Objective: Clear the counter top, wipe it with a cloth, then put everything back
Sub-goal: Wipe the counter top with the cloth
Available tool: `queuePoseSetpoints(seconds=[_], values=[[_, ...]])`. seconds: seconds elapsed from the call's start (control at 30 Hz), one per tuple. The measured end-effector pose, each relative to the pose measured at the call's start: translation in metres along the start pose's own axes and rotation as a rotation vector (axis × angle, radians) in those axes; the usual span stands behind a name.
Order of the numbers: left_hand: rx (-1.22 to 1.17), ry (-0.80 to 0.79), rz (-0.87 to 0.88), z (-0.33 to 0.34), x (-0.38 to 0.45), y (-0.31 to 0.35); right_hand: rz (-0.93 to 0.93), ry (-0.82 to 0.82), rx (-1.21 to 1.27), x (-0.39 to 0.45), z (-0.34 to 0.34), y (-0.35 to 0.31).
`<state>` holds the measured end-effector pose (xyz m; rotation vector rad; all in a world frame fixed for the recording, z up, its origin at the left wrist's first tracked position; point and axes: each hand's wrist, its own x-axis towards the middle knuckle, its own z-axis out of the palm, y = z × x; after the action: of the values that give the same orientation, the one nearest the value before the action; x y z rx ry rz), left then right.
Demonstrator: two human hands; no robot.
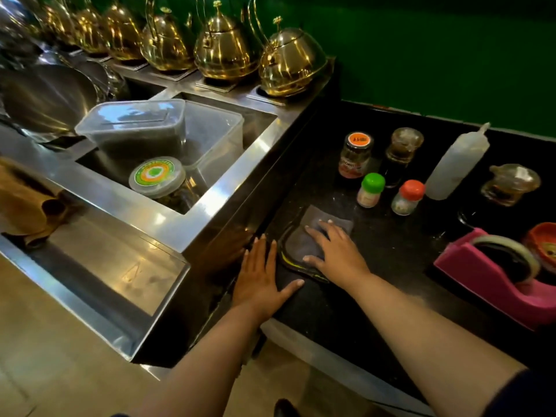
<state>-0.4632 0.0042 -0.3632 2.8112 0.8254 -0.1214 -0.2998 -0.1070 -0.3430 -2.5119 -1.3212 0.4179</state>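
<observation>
A grey cloth [304, 239] with a yellow-green edge lies flat on the black counter top [388, 254]. My right hand [334, 251] presses on it with straight, spread fingers. My left hand [261, 275] lies flat on the counter's left edge, just beside the cloth. Behind the cloth stand an orange-lidded jar [355, 155], a dark glass bottle [401, 155], a green-capped shaker [370, 190], a red-capped shaker [408, 197], a white squeeze bottle [455, 164] and a lidded glass pot [510, 185].
A pink tape dispenser [493, 275] and a red bowl [541, 242] sit at the counter's right. Left of the counter, a steel sink [237, 173] holds clear plastic tubs [135, 127] and a round lidded container [156, 177]. Brass kettles [225, 46] line the back.
</observation>
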Motion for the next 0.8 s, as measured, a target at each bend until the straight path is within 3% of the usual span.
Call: queuePoseSetpoints(seconds=[0.23,0.43,0.6,0.8], values=[[0.017,-0.038,-0.012,-0.009,0.000,0.013,0.122,0.136,0.355,-0.011,-0.002,0.000],[-0.201,0.028,-0.058,-0.032,0.009,0.042,0.086,0.137,0.477,-0.011,-0.041,0.007],[-0.416,0.233,-0.064,-0.071,0.032,0.065,0.071,0.184,0.467,0.001,-0.084,0.015],[-0.502,0.424,-0.006,-0.140,0.084,0.084,-0.032,0.412,0.422,0.039,-0.171,0.017]])
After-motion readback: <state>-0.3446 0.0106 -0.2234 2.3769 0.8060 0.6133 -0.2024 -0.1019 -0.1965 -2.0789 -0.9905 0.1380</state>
